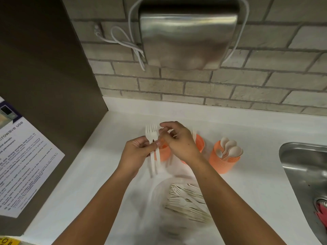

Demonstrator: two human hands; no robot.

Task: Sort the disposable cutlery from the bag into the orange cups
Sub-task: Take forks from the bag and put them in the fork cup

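a printed notice [26, 165] hangs well left of the left hand [138, 152], which grips two white forks [152, 138] by their handles, tines up, above the white surface [88, 174]. just right of the tines, the right hand [178, 142] hovers with fingers curled; whether it pinches anything i cannot tell. the left orange cup [165, 151] stands behind the forks, and the middle orange cup [200, 144] peeks out behind the right hand. the right orange cup [223, 164], beyond that hand, holds spoons [231, 149]. below both hands lies the clear bag [155, 200] with more forks [187, 198] inside. a steel sink [304, 149] sits far right.
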